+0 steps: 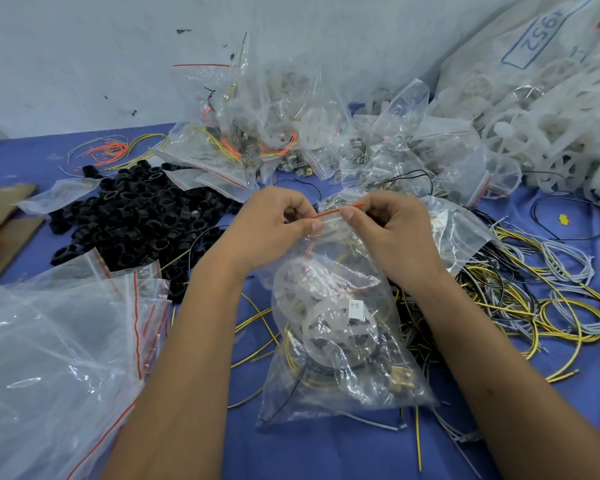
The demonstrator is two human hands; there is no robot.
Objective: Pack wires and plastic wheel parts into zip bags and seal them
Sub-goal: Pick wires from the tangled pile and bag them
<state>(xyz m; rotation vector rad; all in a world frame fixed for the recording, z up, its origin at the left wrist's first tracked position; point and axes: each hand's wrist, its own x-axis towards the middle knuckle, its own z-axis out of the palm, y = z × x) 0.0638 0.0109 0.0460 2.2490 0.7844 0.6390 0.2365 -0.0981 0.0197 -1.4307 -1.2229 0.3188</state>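
A clear zip bag [340,341] lies in front of me on the blue table [326,455]. Inside it are translucent white wheel parts, yellow and black wires and a small white label. My left hand [274,226] and my right hand [388,226] both pinch the bag's red-striped zip strip at its top edge, thumbs facing each other. Loose yellow, grey and black wires [534,299] lie to the right of the bag.
A heap of black plastic rings [136,216] lies at the left. Empty zip bags [59,358] are stacked at the near left. Filled bags [274,133] pile up at the back by the wall. White wheel parts [551,133] spill from a big sack at the right. Cardboard [4,230] lies at the far left.
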